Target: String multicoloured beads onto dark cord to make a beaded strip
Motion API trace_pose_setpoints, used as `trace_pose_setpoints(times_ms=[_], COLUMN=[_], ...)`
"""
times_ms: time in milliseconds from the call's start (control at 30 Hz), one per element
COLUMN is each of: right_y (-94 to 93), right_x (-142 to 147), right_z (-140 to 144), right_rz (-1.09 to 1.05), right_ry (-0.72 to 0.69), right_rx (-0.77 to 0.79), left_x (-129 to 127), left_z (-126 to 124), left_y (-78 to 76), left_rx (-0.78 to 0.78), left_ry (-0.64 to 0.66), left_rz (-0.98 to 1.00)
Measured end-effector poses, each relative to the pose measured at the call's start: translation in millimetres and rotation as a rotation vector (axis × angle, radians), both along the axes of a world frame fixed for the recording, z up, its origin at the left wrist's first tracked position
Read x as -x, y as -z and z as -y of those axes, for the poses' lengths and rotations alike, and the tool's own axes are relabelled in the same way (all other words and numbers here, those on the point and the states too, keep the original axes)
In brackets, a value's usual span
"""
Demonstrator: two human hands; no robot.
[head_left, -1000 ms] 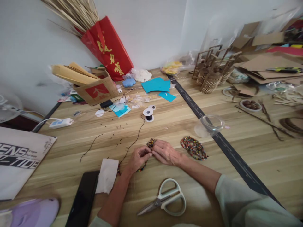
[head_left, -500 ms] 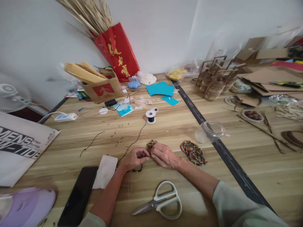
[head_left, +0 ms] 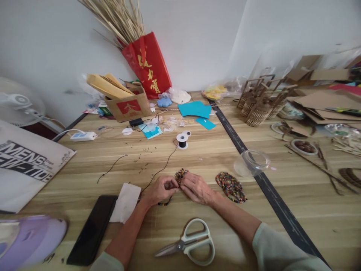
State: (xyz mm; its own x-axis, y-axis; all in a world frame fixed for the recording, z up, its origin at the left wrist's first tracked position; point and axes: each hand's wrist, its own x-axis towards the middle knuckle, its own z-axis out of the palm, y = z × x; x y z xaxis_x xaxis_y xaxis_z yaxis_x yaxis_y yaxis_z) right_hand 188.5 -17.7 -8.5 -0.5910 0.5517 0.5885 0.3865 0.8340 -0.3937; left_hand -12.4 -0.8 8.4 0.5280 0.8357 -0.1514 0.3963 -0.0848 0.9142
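Note:
Both hands meet over the table around a cluster of multicoloured beads (head_left: 181, 174). My right hand (head_left: 197, 187) is closed, its fingers wrapped on the bead cluster. Fingertips of my left hand (head_left: 161, 190) pinch at the cluster's near left side; what exactly lies between them is too small to make out. Below the left hand a short beaded strand (head_left: 166, 202) hangs onto the wood. A black cord (head_left: 163, 168) runs from under the left hand up to a white spool (head_left: 182, 141). Right of the right hand lies a coiled bead string (head_left: 231, 187).
White-handled scissors (head_left: 187, 242) lie in front of my hands. At left are a phone (head_left: 91, 229), a white tissue (head_left: 125, 202) and a purple appliance (head_left: 31, 241). A clear round container (head_left: 254, 162) stands at right; small baskets (head_left: 258, 107) and a red bag (head_left: 149, 66) stand behind.
The view has shifted slightly, so the background sits a little further right and lower. Both hands keep nearly the same hold on the beads.

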Motion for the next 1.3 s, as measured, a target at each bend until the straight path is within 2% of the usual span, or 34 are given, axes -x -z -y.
trace_pose_setpoints(times_ms=[567,933,1033,1167,1233,1300], right_y=[4.2,3.2,4.1,2.5,2.0,2.3], right_x=[0,-1,-1,-1,-1,-1], right_z=[-1,-1,-1,-1,-1,-2], right_rz=[-0.008,-0.059,-0.07,-0.07,-0.067,-0.069], right_ry=[0.037,0.025,0.024,0.017,0.011,0.007], right_rx=[0.085,0.108,0.107,0.119,0.125,0.127], left_x=[-2,10,13,20,22,21], left_z=[-1,-4,-4,-3,-4,-4], left_y=[-3.7,-8.6,-14.7,-26.6,-30.1,-30.0], left_rx=[-0.097,-0.057,-0.084,-0.142,-0.195,-0.246], left_ry=[-0.005,0.17,0.187,0.278,0.266,0.182], left_rz=[-0.061,-0.163,-0.245,-0.335,-0.368,-0.374])
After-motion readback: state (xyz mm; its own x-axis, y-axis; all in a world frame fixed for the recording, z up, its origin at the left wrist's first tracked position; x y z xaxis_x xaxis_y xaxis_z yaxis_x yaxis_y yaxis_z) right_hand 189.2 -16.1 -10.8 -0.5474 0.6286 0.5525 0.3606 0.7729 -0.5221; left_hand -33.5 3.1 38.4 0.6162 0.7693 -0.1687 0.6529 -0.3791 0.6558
